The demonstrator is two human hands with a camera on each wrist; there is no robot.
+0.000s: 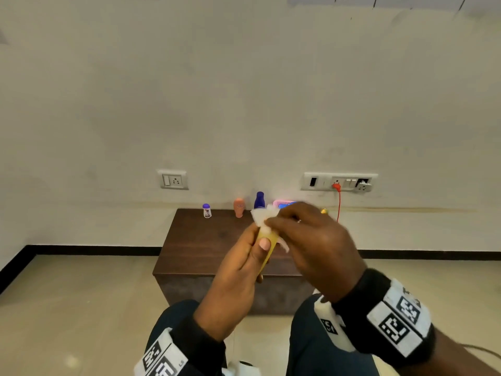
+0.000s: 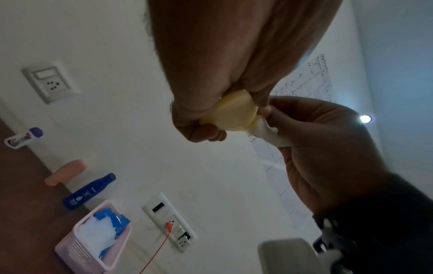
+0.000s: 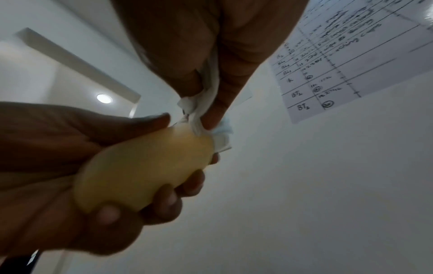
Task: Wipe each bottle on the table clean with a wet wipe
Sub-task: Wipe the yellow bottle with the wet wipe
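Yellow bottle, smooth, matte plastic w/ rounded shoulders and no label in view, is held up off the table and gets its turn under a wet wipe. Left hand is wrapped round the bottle's body, thumb across the front, fingers curled behind. Right hand pinches the bunched white wipe betw. thumb and fingers and presses it on the bottle's upper end. Wipe is crumpled, a loose tail hanging beside the bottle.

Progress, as a judgement: mid-task at best. Nothing shows which bottles are already clean. Three more stand at the table's far edge by the wall: a small white bottle w/ purple cap to the left, a peach bottle next, a dark blue bottle beside that. All look untouched from here; any may be left to do.

Just right of the blue bottle on the table sits a pink basket w/ a blue wipe pack and white wipes inside. Above the table, wall sockets; a red cable is plugged into the right one.
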